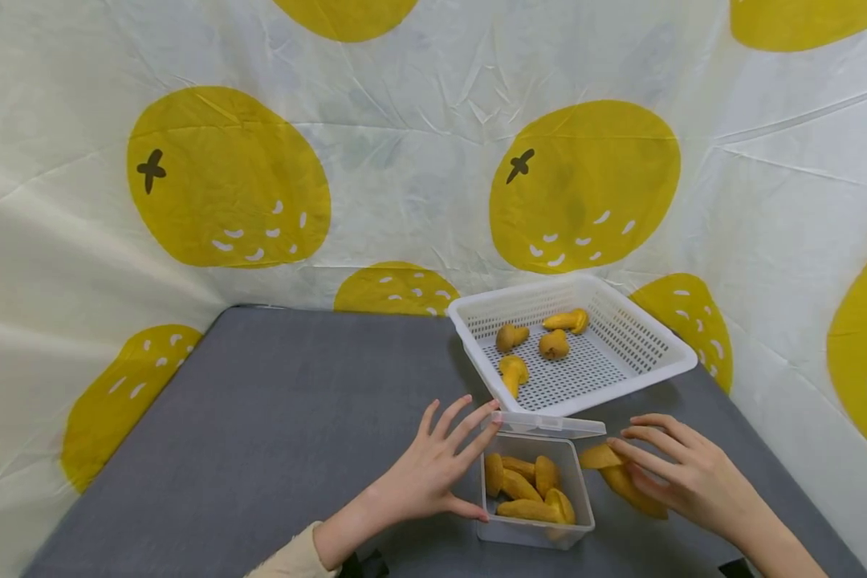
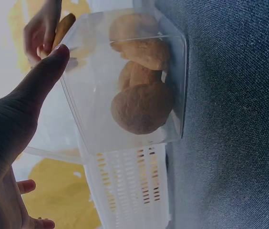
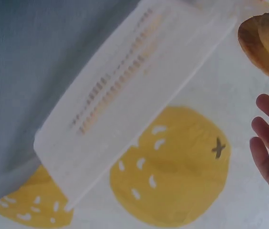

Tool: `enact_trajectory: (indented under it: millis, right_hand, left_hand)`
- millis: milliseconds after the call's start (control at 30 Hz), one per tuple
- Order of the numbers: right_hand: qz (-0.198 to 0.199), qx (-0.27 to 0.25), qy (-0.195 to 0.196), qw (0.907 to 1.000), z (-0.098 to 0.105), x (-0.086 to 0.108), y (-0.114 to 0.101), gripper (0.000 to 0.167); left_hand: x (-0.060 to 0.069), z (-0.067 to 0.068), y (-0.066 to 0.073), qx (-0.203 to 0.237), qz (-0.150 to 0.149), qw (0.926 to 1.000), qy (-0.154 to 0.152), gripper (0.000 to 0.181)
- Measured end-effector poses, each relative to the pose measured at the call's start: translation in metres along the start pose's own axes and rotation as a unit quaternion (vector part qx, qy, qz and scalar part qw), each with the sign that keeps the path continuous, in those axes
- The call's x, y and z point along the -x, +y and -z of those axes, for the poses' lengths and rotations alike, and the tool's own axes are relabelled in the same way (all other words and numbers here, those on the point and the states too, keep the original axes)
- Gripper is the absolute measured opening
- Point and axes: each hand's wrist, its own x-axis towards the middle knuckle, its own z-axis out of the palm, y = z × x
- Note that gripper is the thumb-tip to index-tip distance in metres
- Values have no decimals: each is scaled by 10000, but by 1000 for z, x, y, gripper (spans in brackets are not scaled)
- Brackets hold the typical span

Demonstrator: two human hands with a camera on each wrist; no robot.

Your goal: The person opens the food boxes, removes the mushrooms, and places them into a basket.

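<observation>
The left hand (image 1: 439, 472) splays beside a box (image 1: 527, 533) of mushrooms (image 1: 522, 486) while the right hand (image 1: 697, 474), apart, pinches another mushroom (image 1: 624, 484) just right of it — where bumping the raised lid (image 1: 549, 425) could jolt that one onto the table (image 1: 296, 417).

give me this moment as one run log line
right hand: holds mushroom beside box | left hand: spread at box | lid: raised | box: mushrooms inside | basket: four mushrooms
</observation>
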Motion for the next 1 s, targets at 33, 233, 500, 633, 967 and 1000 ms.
enact_trajectory:
  millis: [33, 233, 500, 633, 967, 1000]
  right_hand:
    - [-36, -5, 37, 10000, 1, 0, 4, 40]
    - [-224, 25, 295, 9993, 4, -4, 31, 45]
    - [-141, 403, 449, 9981, -8, -21, 68, 45]
    - [37, 479, 317, 9983, -20, -33, 87, 44]
    - [587, 993, -99, 9933, -42, -60, 123, 44]
    - [635, 1066, -142, 9922, -44, -62, 126, 44]
  left_hand:
    - [0, 0, 0, 11, -2, 10000, -4, 117]
    - [-1, -1, 0, 34, -6, 10000, 2, 118]
    - [-1, -1, 1, -17, -10, 10000, -67, 117]
    - [0, -3, 1, -41, -12, 10000, -33, 117]
    - [1, -5, 2, -97, -36, 9999, 42, 116]
    - [1, -5, 2, -92, -40, 9999, 47, 116]
